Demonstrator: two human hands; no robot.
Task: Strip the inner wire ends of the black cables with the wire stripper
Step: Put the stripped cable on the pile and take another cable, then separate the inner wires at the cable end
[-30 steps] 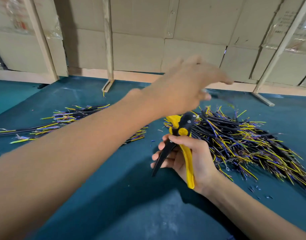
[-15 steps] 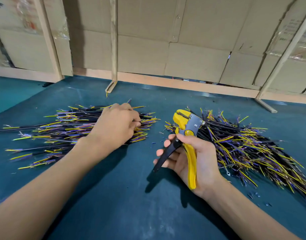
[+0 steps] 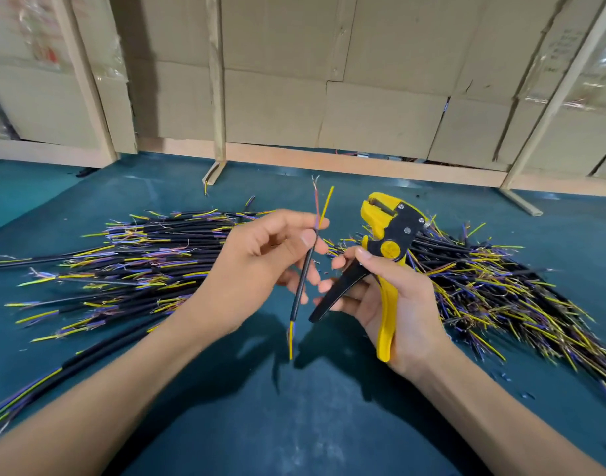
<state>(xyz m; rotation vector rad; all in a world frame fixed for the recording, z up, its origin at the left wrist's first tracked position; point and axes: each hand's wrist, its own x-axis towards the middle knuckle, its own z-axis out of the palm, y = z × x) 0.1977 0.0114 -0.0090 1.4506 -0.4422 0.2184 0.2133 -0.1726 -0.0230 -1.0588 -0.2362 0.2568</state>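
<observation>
The left hand (image 3: 256,269) pinches a single black cable (image 3: 303,280) between thumb and forefinger near its upper end, the other fingers loosely curled behind it, and holds it nearly upright above the teal worktop (image 3: 294,417). From the cable's top end a yellow wire and a thin purple wire with frayed bare strands stick up; from its lower end a yellow and a blue wire hang down, clear of the worktop. Just beside it, the right hand (image 3: 394,304) grips the yellow and black wire stripper (image 3: 384,255) round its handles, thumb laid across near the yellow pivot, the head pointing up and away; the handles are spread apart, the black one jutting down toward the cable. The stripper and the cable do not touch. On the worktop to the left lies a pile of black cables (image 3: 140,262) with yellow, blue and purple ends, and a larger, more tangled pile (image 3: 493,286) lies to the right, behind the right hand. Cardboard sheets (image 3: 363,80) braced by wooden strips stand along the far edge.
</observation>
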